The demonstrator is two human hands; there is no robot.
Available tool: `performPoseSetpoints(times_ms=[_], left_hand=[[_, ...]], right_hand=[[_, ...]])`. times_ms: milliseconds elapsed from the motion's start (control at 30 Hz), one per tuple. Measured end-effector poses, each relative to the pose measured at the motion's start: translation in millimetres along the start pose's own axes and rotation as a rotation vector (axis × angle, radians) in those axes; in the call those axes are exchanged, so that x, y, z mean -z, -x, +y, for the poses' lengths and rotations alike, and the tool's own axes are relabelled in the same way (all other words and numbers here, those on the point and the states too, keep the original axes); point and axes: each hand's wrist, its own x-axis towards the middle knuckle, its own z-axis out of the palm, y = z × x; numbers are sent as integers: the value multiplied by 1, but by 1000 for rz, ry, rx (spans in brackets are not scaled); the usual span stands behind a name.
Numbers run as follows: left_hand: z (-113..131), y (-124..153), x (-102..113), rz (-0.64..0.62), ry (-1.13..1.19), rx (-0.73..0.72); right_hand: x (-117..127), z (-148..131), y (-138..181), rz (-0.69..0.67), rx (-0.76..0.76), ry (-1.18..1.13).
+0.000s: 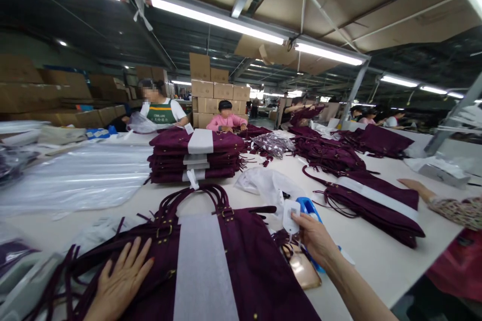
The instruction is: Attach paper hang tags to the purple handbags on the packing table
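Observation:
A dark purple handbag [256, 265] lies flat in front of me, its handles pointing away and a white paper band [201, 265] across its middle. My left hand [126, 273] rests on the bag's left part, fingers spread. Beyond its right edge, my right hand [311, 233] pinches a white hang tag [291, 216] between thumb and fingers. Just behind that hand is a blue plastic tool [309, 208], partly hidden. Below the hand lies a shiny gold-coloured flat object [304, 268], beside some thin dark cords.
Stacked purple bags [196, 155] stand ahead, with clear plastic sheets [83, 173] to their left. Another banded bag [376, 203] lies to the right, near a co-worker's arm [425, 193]. Co-workers sit across the white table [376, 265]. A grey plastic object [30, 278] is at lower left.

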Motion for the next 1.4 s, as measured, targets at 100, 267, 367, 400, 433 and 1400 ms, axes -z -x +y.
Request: performPoseSetpoints(times_ms=[100, 267, 367, 400, 433, 1400], left_hand=[[22, -1, 37, -152, 43, 101], [105, 24, 119, -41, 629, 60], [157, 52, 138, -192, 1098, 88], [170, 61, 138, -193, 1200, 123], [181, 68, 137, -196, 1283, 162], [208, 87, 111, -357, 2117, 389]], right_hand=[[-29, -24, 31, -191, -130, -538], [-79, -43, 66, -367, -103, -656], [-105, -45, 76, -396, -86, -676], [-113, -44, 78, -392, -81, -680], [-119, -44, 79, -387, -74, -685], [-137, -41, 85, -363, -466, -1025]])
